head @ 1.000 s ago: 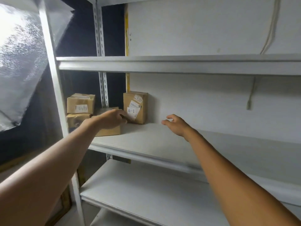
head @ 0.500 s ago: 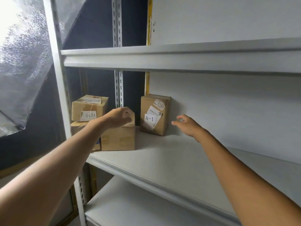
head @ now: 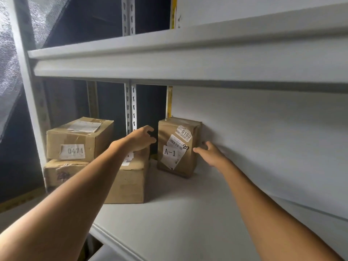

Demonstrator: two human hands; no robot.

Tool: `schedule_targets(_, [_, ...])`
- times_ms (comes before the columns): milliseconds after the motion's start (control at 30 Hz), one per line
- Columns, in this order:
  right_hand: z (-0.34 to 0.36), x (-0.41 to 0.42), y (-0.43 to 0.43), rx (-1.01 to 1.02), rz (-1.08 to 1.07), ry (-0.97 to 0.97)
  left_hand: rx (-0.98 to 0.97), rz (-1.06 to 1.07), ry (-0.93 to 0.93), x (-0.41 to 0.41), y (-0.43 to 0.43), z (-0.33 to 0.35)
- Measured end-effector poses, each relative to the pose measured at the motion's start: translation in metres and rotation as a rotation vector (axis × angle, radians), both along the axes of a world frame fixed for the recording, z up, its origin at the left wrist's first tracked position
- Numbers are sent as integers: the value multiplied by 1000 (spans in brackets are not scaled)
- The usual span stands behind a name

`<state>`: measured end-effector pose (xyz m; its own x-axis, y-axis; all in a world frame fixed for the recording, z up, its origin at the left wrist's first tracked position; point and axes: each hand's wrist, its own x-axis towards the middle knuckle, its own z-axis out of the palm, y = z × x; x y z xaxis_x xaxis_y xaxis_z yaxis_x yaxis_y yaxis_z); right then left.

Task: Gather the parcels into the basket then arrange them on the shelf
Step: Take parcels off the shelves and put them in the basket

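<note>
On my feed both arms are bare all the way up from the bottom edge of the picture. The left forearm (head: 75, 194) and right forearm (head: 263, 204) look smooth and widen towards the lens. The left hand (head: 140, 139) and right hand (head: 211, 154) are bare too. The fingers (head: 198, 149) seem slim, though the dim light blurs any finer detail.
</note>
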<state>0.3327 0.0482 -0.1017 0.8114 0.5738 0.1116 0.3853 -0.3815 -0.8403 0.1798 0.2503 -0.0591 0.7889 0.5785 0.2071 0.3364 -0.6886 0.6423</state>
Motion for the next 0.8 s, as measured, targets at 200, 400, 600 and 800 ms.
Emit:
schedule_targets(200, [-1, 10, 12, 112, 18, 56, -61, -34, -32, 33, 2, 0])
schedule_targets(400, [-7, 15, 22, 205, 64, 121, -74, -60, -69, 46, -2, -4])
schedule_targets(600, [-24, 12, 31, 391, 71, 187, -11, -68, -144, 39, -7, -14])
schedule_targets(800, [-27, 9, 16, 470, 104, 229, -6, -114, -285, 29, -23, -20])
